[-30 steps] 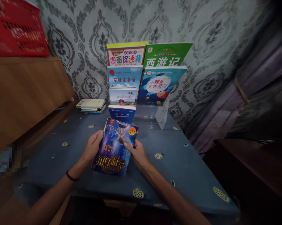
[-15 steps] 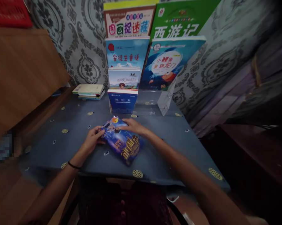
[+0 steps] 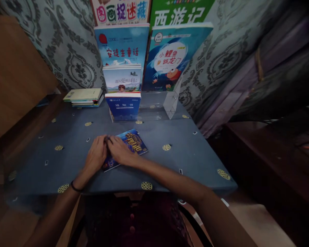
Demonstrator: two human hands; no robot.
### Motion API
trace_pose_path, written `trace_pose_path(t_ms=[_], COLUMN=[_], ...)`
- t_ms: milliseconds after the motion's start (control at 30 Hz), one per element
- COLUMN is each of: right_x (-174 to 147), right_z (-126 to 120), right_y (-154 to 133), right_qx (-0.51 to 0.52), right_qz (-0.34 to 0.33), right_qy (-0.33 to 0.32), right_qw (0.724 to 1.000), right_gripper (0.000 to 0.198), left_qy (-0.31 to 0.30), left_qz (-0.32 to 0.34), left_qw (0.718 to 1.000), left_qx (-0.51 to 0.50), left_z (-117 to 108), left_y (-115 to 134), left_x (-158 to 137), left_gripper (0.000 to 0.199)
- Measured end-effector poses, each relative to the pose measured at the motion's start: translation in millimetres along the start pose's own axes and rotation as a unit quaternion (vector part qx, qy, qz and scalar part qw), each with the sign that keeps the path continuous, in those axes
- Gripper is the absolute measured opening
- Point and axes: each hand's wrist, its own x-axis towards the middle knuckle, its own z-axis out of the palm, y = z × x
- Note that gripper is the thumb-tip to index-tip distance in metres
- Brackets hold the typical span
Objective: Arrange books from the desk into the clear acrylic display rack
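One wall in dark scrolling print fills the back of your view, and before it spreads your table in its blue-grey pineapple-print cloth. To your left rises a wooden cabinet; to your right hangs a mauve curtain, gathered by a tie. Toward the far side of the table stands a clear rack holding books in steps: a green book and a pale book with multicoloured characters at the back, both cut off by the top of the frame, then a teal book with a red fish and a light blue book, then a smaller book with a cartoon head, and lowest in front a dark blue booklet. Left of the rack, well apart from your hands, lies a small stack of books.

Nearer to you, in front of the rack and apart from it, is the blue book with gold lettering. It sits aslant, its lettered end pointing right and away from you; you cannot tell whether it lies quite flat. Your right hand reaches across its cover, fingers bent, and meets your left hand, whose fingers curl at the book's left edge. Blur there keeps you from telling whether either hand is clamped on it. Smallest of all, a black band circles your left wrist
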Motion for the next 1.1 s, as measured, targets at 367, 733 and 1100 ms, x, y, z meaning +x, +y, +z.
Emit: trace_pose_path(t_ms=[367,733,1100], right_x=[-54.4,-80.6,-76.6], right_z=[-4.9,-15.8,-20.6], right_y=[32.7,73.7,69.1], right_qx=[0.024,0.006,-0.018], right_qz=[0.062,0.151,0.162], right_qy=[0.08,0.079,0.074], right_qw=[0.995,0.985,0.984], right_gripper=[0.049,0.043,0.044], left_qy=[-0.056,-0.107,-0.208], left_qz=[0.013,0.013,-0.082], left_qw=[0.998,0.984,0.971], left_qx=[0.035,0.145,0.087], left_z=[21.5,12.5,7.7], left_y=[-13.5,8.4,23.1], left_x=[-1.9,7.2,50.9], left_gripper=[0.04,0.037,0.039])
